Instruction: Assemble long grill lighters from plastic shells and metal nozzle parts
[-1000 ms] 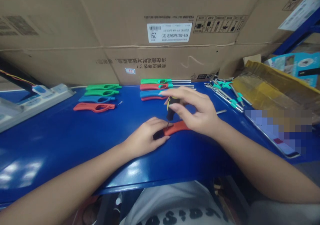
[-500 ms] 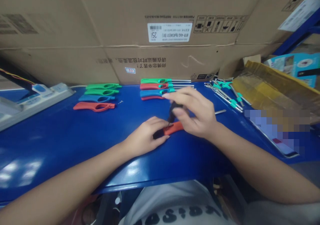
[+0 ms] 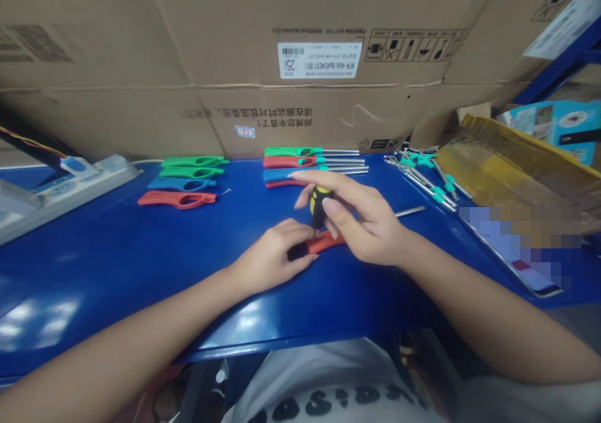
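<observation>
My right hand [image 3: 364, 219] grips a short black and yellow screwdriver [image 3: 319, 209] held upright, its shaft pointing down. The tip meets the end of a red lighter [image 3: 326, 241] lying on the blue table. My left hand [image 3: 277, 253] steadies that end, thumb and fingers closed around it. The lighter's metal rod [image 3: 410, 211] sticks out past my right hand, while the middle of the lighter is hidden under it. Just behind lie lighters with rods, among them a green one [image 3: 286, 152] and a blue one [image 3: 279, 176].
Rodless handles in green, blue [image 3: 176, 185] and red [image 3: 176, 200] lie at left beside a white power strip [image 3: 89, 182]. Loose metal rods with green ends [image 3: 422, 173] lie near a taped carton [image 3: 507, 166]. A partly blurred phone [image 3: 516, 254] lies at right. Cardboard [image 3: 225, 35] backs the table.
My right hand has shifted and turned on the screwdriver, so its yellow part now shows. My left hand and the red lighter stay in place.
</observation>
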Motion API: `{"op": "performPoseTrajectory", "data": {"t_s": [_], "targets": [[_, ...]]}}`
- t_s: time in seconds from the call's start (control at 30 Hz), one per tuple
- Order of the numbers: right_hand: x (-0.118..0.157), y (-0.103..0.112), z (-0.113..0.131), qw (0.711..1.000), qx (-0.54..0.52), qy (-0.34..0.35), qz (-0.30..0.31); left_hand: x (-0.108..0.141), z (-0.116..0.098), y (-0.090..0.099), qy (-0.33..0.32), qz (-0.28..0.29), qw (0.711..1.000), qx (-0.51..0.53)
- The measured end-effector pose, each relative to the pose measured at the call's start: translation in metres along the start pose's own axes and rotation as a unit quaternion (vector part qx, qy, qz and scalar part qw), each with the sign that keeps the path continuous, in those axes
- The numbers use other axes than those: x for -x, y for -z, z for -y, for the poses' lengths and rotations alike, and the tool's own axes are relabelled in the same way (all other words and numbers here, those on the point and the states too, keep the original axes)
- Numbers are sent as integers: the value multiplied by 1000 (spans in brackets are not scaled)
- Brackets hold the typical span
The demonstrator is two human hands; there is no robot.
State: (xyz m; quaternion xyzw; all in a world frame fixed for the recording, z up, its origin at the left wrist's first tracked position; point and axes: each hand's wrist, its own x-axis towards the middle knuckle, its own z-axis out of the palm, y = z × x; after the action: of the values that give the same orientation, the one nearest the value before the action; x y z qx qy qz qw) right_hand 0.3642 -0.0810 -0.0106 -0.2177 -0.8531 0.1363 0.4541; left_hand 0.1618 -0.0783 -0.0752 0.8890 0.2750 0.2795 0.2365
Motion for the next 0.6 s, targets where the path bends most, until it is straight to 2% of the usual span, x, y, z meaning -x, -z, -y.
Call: {"op": "performPoseTrajectory", "data": {"t_s": [0.07,0.13,0.2,0.37,0.53,0.6], "targets": [[1,-1,0,1000,9,14,-13,0,0,-1,8,-15,1000,14],[3,-2,-2,994,67,63,-50,0,1,-2,19,-27,999,29],[4,-2,-3,988,107,93,-62,0,0,-3,30,-31,998,37],[1,-2,-2,1000,23,16,-5,-1,0,-3,42,-25,998,40],[2,1,-5,987,113,77,-79,-1,2,-2,24,-19,999,37],[2,3,-4,991,105,68,-55,-1,2,-1,28,-16,999,40]]}}
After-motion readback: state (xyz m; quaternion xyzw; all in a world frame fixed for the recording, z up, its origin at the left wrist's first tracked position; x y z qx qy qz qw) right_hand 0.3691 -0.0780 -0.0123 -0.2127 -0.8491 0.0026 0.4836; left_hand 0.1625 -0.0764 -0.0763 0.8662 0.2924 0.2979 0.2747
